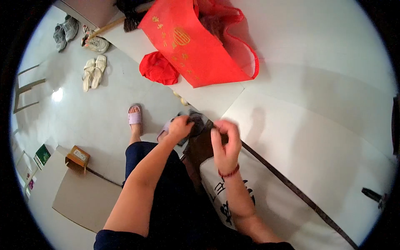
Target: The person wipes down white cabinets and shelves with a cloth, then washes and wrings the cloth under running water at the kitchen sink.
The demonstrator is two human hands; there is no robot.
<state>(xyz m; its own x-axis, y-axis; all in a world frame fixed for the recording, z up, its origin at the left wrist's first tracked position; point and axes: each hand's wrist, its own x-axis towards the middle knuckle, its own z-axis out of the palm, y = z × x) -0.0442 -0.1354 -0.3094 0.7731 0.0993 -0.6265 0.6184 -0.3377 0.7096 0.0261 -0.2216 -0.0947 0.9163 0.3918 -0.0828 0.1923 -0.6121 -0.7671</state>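
Note:
My left hand (180, 128) is closed, its fingertips against a blurred dark grey item (196, 123) low in the middle of the view; what it grips is too blurred to name. To its right, my right hand (227, 143), with a red bead bracelet (229, 171) at the wrist, has thumb and forefinger curled together in a pinch. Anything between them is too small to tell. A dark brown surface (202, 146) lies beneath and between both hands. Beside my right forearm is a white item with black characters (214, 179).
A red bag with gold print (187, 41) and a bunched red cloth (158, 68) lie on the white surface (291, 104) above my hands. Pale sandals (95, 73) and other shoes (66, 31) stand on the floor. An open cardboard box (78, 158) is at left.

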